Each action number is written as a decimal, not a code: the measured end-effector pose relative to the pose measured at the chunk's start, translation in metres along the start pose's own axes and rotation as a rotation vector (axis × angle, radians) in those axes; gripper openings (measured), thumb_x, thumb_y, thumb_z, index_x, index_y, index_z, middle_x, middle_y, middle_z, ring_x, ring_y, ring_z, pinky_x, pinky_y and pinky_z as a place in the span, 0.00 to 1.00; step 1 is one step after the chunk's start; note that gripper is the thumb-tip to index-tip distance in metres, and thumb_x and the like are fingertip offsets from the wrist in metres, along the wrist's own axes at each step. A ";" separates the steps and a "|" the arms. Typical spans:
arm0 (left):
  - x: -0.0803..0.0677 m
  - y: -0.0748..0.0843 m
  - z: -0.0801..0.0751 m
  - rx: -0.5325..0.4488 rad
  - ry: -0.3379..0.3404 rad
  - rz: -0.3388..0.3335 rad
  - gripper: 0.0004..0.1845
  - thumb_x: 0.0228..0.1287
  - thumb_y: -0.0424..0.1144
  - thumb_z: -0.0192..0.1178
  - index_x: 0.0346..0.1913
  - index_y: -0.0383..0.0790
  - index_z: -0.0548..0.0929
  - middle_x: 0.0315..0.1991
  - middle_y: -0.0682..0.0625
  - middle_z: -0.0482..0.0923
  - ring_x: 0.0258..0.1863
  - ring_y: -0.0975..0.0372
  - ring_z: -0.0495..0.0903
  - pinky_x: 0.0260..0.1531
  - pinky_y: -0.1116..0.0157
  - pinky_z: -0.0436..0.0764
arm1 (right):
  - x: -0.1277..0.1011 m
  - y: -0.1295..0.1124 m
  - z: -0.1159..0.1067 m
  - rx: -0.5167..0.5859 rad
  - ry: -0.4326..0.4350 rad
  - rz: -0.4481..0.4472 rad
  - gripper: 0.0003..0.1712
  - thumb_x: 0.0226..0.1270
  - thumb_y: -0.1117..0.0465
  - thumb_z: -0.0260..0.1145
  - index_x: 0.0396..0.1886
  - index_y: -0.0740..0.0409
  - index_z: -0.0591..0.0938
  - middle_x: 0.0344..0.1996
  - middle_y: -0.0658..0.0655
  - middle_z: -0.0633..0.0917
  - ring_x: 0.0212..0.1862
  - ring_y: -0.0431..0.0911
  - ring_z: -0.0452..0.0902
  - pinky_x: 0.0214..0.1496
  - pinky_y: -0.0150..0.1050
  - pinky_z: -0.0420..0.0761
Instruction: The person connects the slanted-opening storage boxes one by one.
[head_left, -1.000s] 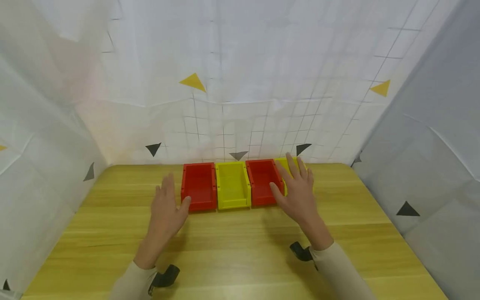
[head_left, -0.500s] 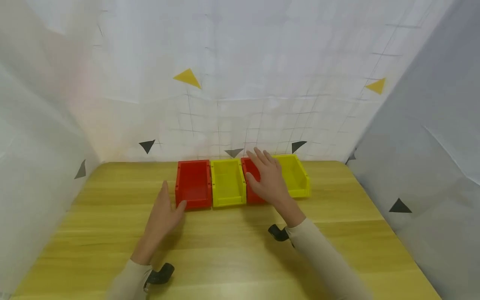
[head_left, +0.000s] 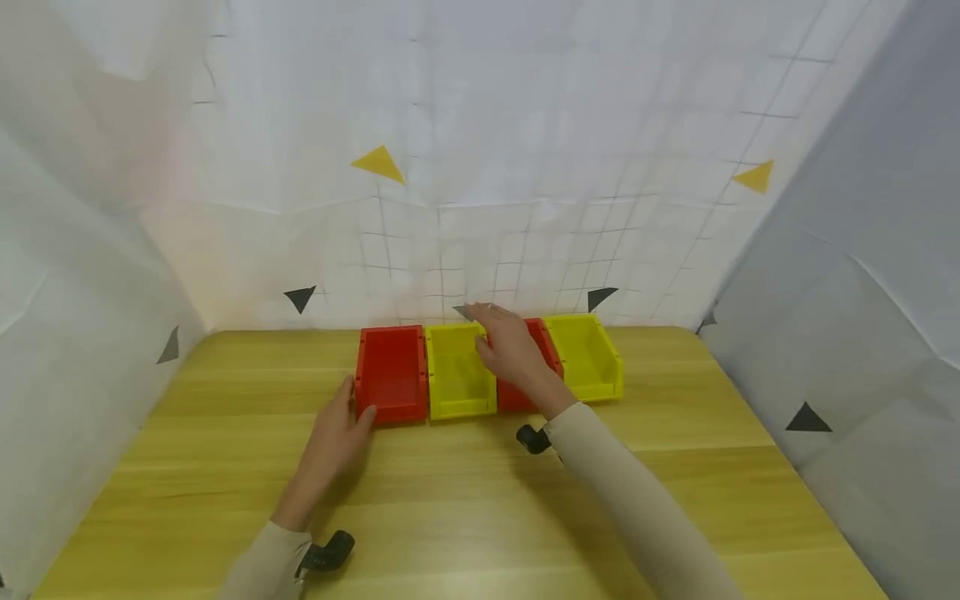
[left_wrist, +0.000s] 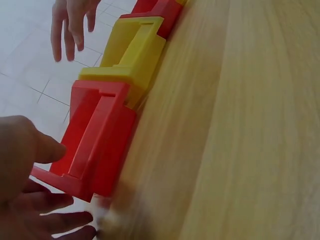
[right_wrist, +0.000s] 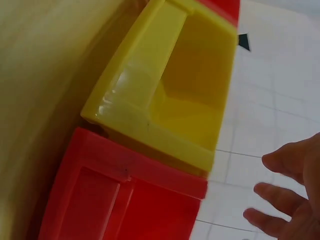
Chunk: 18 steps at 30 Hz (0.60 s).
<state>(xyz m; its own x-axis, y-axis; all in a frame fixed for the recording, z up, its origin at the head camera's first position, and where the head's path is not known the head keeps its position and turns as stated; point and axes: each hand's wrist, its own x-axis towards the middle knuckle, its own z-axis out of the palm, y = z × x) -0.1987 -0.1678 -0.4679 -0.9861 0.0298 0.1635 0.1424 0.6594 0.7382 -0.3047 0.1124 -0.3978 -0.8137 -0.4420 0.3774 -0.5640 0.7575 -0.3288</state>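
Note:
Four open bins stand in a row at the table's back edge: a red bin (head_left: 390,375), a yellow bin (head_left: 457,371), a second red bin (head_left: 543,346) and a second yellow bin (head_left: 585,354). My left hand (head_left: 337,429) lies at the first red bin's front left corner, thumb against the front, fingers along its left side. The left wrist view shows the thumb at that red bin (left_wrist: 95,145). My right hand (head_left: 506,346) hovers with spread fingers over the rim between the first yellow bin and the second red bin, holding nothing. Its fingers (right_wrist: 285,200) show beyond the yellow bin (right_wrist: 170,95).
The wooden table (head_left: 465,500) is walled in by white gridded sheets at the back (head_left: 480,208), left and right, marked with black and yellow triangles. The bins sit close to the back sheet.
My right hand has swept left from the far-right yellow bin to above the second red bin and first yellow bin. My left hand has slid forward to the first red bin's corner.

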 end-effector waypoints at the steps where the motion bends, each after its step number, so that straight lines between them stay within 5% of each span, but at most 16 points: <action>1: 0.001 -0.001 0.001 -0.006 0.005 0.008 0.35 0.68 0.42 0.54 0.70 0.31 0.53 0.64 0.36 0.63 0.60 0.46 0.66 0.54 0.48 0.68 | 0.003 0.002 0.002 -0.017 -0.016 -0.003 0.31 0.63 0.66 0.59 0.67 0.49 0.68 0.61 0.52 0.72 0.63 0.48 0.64 0.65 0.46 0.59; 11: 0.007 -0.003 0.009 -0.049 0.086 0.039 0.27 0.68 0.44 0.53 0.66 0.38 0.63 0.56 0.42 0.72 0.56 0.50 0.72 0.51 0.50 0.72 | 0.026 0.016 0.027 -0.049 -0.192 0.112 0.33 0.67 0.64 0.56 0.71 0.44 0.62 0.66 0.48 0.66 0.68 0.47 0.56 0.67 0.55 0.48; 18: 0.006 -0.008 0.008 -0.065 0.116 0.009 0.25 0.68 0.42 0.53 0.65 0.36 0.66 0.57 0.41 0.72 0.53 0.50 0.74 0.49 0.53 0.74 | 0.038 0.020 0.042 -0.096 -0.304 0.191 0.28 0.69 0.61 0.55 0.68 0.45 0.67 0.65 0.49 0.68 0.67 0.48 0.56 0.66 0.60 0.43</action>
<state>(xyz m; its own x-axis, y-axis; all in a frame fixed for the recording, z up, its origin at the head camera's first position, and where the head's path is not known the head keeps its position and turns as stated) -0.2061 -0.1669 -0.4786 -0.9686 -0.0543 0.2426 0.1602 0.6097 0.7763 -0.3533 0.0908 -0.4261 -0.9158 -0.3998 0.0384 -0.3939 0.8753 -0.2804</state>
